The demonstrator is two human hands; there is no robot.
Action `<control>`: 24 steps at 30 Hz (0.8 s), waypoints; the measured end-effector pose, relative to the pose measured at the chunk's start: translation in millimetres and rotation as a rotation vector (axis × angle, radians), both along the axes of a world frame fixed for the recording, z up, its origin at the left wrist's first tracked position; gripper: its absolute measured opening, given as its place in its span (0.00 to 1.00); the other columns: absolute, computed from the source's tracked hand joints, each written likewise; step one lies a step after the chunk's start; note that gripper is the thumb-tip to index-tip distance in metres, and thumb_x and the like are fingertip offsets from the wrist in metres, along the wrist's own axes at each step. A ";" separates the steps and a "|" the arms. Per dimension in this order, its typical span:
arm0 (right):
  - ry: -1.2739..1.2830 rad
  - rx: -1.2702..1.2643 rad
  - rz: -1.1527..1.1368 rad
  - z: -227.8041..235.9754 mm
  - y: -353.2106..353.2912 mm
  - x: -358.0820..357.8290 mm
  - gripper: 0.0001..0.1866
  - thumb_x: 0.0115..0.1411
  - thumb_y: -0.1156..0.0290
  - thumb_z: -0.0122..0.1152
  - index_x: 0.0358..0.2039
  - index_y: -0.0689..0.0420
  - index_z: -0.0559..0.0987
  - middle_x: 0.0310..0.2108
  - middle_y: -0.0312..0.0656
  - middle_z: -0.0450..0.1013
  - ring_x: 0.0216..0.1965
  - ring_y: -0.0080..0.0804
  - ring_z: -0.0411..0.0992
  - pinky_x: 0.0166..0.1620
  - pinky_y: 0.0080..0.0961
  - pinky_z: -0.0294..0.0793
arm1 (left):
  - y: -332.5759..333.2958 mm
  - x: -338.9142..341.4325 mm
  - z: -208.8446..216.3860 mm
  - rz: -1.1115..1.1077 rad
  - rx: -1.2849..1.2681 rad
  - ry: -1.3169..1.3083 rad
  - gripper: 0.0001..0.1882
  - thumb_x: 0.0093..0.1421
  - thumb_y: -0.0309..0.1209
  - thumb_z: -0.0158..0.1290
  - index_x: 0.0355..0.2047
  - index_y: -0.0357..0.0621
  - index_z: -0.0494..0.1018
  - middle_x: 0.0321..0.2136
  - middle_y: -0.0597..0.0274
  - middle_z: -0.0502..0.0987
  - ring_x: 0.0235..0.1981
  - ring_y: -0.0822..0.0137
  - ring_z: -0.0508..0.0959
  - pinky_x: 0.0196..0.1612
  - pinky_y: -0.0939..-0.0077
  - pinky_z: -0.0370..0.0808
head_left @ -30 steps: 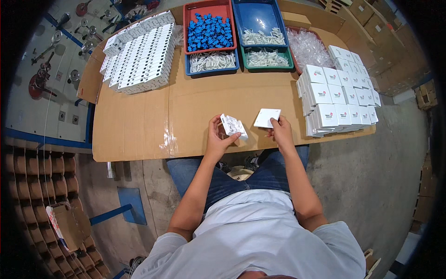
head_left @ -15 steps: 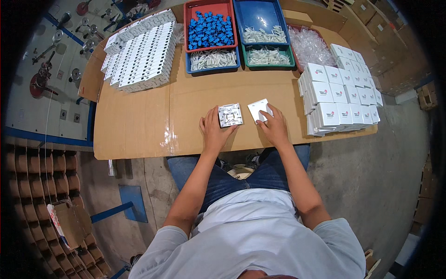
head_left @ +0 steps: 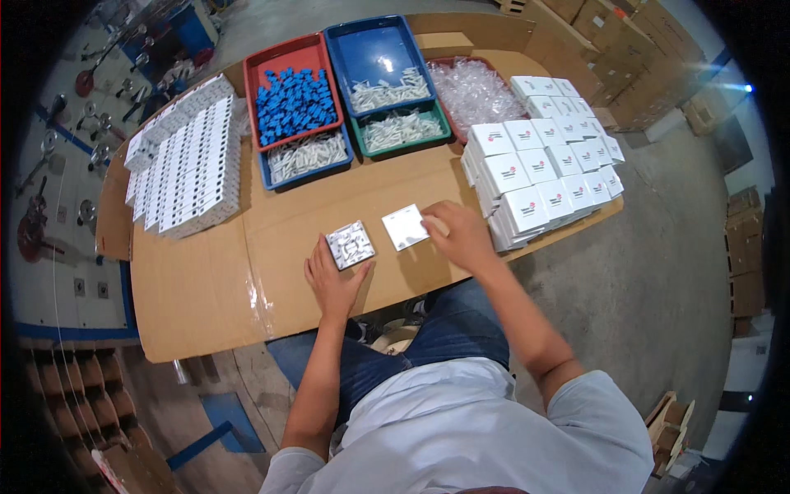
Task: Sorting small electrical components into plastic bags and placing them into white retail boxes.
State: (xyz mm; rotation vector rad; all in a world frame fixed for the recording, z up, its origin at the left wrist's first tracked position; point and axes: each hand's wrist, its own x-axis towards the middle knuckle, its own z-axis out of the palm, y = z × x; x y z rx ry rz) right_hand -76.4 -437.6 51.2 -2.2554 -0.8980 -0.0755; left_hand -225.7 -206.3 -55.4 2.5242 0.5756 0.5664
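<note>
On the cardboard table surface, my left hand [head_left: 332, 284] curls around a shallow square white device [head_left: 350, 244], its fingers along the left side and its thumb at the near corner. The upper face of the device shows moulded parts and metallic-looking pieces. Just to its right is a flat, white square plate [head_left: 404, 228] with small marks near its edges. My right hand [head_left: 457, 235] is closed at the plate's right edge, fingertips against it; the undersides of the fingers are hidden.
At far left stand rows of white boxlike units [head_left: 188, 165]. Behind are a red tray [head_left: 284, 53] of blue pieces, a blue tray [head_left: 366, 53] and a green tray [head_left: 403, 151] of pale plugs, and clear plastic bags [head_left: 476, 95]. Stacked white boxes [head_left: 527, 210] stand close right of my right hand.
The view has turned, shifting the table leftward and tilting it. My right fingers have moved from the plate's top to its right edge. My left hand stays at the device.
</note>
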 end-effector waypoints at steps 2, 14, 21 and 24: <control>0.025 -0.047 -0.073 32.4 -11.5 37.1 0.11 0.60 0.64 0.63 0.41 0.54 0.82 0.38 0.44 0.80 0.41 0.44 0.78 0.44 0.40 0.76 | -0.4 0.1 4.6 0.020 -0.024 0.018 0.57 0.48 0.53 0.68 0.70 0.38 0.52 0.64 0.47 0.65 0.65 0.51 0.63 0.70 0.49 0.48; -0.022 -0.460 -0.393 18.2 -101.5 362.1 0.13 0.54 0.70 0.62 0.40 0.52 0.85 0.37 0.52 0.81 0.43 0.49 0.79 0.49 0.37 0.76 | -0.7 -0.4 3.4 0.043 -0.003 0.002 0.56 0.48 0.57 0.66 0.68 0.39 0.55 0.62 0.48 0.66 0.65 0.53 0.63 0.69 0.47 0.50; 0.091 -0.495 -0.277 -8.4 -83.2 368.4 0.13 0.51 0.72 0.63 0.37 0.59 0.86 0.35 0.56 0.81 0.40 0.49 0.80 0.46 0.38 0.78 | -2.0 0.0 5.4 0.057 0.044 0.002 0.56 0.48 0.58 0.66 0.68 0.36 0.56 0.60 0.48 0.67 0.63 0.52 0.65 0.68 0.48 0.51; 0.030 -0.425 -0.385 -17.9 -101.4 384.6 0.12 0.51 0.70 0.62 0.35 0.62 0.85 0.33 0.58 0.81 0.38 0.52 0.81 0.43 0.39 0.78 | -3.8 5.3 11.3 0.029 0.010 0.018 0.55 0.49 0.54 0.67 0.68 0.36 0.55 0.62 0.46 0.66 0.63 0.51 0.64 0.68 0.50 0.51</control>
